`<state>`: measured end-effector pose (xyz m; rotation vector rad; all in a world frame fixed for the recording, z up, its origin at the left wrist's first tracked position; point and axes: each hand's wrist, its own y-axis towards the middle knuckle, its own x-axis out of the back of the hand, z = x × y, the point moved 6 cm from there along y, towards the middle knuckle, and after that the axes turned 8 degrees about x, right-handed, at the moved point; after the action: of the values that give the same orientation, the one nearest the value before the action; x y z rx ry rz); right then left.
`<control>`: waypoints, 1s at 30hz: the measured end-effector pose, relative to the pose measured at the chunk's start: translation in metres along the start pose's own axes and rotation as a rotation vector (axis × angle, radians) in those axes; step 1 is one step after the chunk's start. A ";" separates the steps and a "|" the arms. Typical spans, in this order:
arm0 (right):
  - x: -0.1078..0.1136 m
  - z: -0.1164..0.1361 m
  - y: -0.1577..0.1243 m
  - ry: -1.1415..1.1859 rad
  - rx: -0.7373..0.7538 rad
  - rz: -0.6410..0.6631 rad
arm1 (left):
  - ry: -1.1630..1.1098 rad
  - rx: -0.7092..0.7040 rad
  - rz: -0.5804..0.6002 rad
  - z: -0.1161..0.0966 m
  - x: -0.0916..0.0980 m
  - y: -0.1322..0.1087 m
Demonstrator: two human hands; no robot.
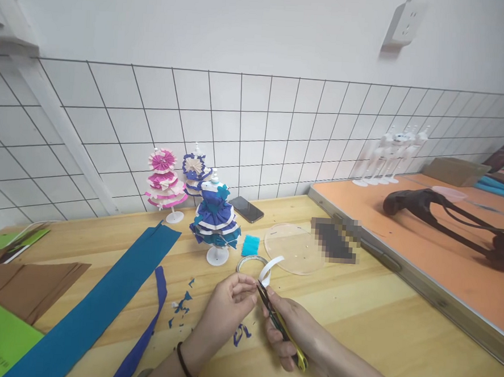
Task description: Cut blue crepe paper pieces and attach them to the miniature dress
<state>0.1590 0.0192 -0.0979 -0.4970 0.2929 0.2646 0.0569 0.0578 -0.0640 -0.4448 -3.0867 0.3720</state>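
My right hand [286, 324] is closed around a pair of scissors [277, 317] with black blades and yellow on the handles, their tips pointing up and left. Close to those tips, my left hand [233, 302] has its fingers pinched together; whatever they hold is too small to make out. A curled white strip [270, 270] stands just behind the scissor tips, beside a thin roll of tape [247, 260] lying on the table. Beyond my hands, a small dress form [216, 217] wears a tiered blue, white and teal paper dress.
Two more dressed forms, one pink [167, 183] and one purple [194, 169], stand behind. A phone [246, 209], a teal square [251, 246] and a clear disc [293, 248] lie nearby. Teal paper [100, 298] and scraps [182, 303] are left. A raised orange board [428, 245] is right.
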 end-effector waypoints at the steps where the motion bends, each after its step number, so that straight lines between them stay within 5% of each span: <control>1: 0.000 0.000 0.001 -0.003 0.005 -0.009 | -0.001 -0.004 0.003 0.000 0.000 0.000; 30: 0.004 0.006 0.003 0.002 0.023 -0.006 | -0.026 0.006 0.063 0.001 -0.005 -0.002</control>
<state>0.1629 0.0251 -0.0951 -0.4756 0.2956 0.2548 0.0609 0.0540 -0.0647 -0.5421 -3.1013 0.3904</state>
